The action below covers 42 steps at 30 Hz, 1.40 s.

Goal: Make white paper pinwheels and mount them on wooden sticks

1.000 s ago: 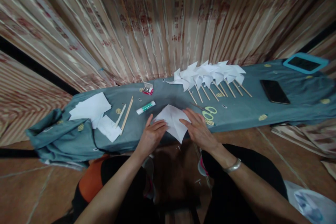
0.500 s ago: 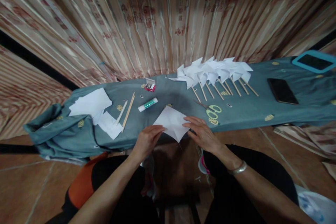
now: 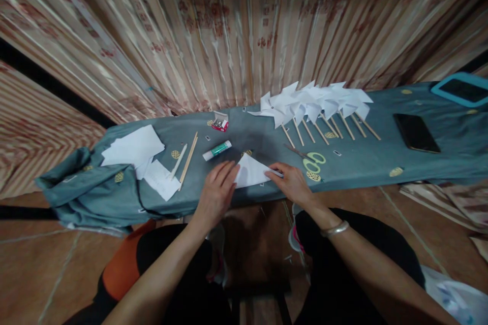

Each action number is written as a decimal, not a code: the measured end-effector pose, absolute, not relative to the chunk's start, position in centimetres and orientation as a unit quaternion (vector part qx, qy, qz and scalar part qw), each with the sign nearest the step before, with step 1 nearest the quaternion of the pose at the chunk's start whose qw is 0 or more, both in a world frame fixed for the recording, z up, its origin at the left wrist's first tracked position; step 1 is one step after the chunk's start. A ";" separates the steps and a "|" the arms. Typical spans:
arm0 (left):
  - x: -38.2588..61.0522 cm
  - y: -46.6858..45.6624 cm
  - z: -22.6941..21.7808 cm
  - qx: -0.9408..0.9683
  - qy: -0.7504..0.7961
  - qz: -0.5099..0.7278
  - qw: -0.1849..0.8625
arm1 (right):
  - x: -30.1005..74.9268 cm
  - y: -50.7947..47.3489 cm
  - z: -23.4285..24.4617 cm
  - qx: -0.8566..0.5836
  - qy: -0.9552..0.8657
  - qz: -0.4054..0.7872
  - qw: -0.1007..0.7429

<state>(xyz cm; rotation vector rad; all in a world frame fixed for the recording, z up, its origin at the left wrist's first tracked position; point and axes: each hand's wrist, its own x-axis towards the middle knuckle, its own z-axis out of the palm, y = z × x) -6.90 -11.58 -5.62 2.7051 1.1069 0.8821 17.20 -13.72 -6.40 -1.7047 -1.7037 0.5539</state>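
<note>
A white sheet of paper (image 3: pixel 251 171), folded over into a triangle, lies between my hands at the front edge of the cloth-covered table. My left hand (image 3: pixel 218 188) grips its left corner, fingers curled over the paper. At the opposite corner, my right hand (image 3: pixel 290 181) pinches the paper between thumb and fingers. A green-and-white glue stick (image 3: pixel 217 151) lies just beyond my left hand. Scissors with light green handles (image 3: pixel 313 162) rest past my right hand.
Paper pinwheels (image 3: pixel 316 104) on wooden sticks lie in a row at the back. A small red box (image 3: pixel 220 122) holds metal pins. To the left are paper sheets (image 3: pixel 133 144), a white pencil-like stick (image 3: pixel 179 160) and wooden sticks (image 3: pixel 188 161). A black phone (image 3: pixel 416 133) lies right.
The paper, a flat opened square before, is now folded into a triangle with its point away from me. My left hand has moved up over its corner; my right hand now pinches it.
</note>
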 end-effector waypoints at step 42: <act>-5.5 -14.1 -7.8 0.940 0.333 0.068 0.021 | 15.3 -13.9 -7.3 -0.636 -0.716 0.061 0.282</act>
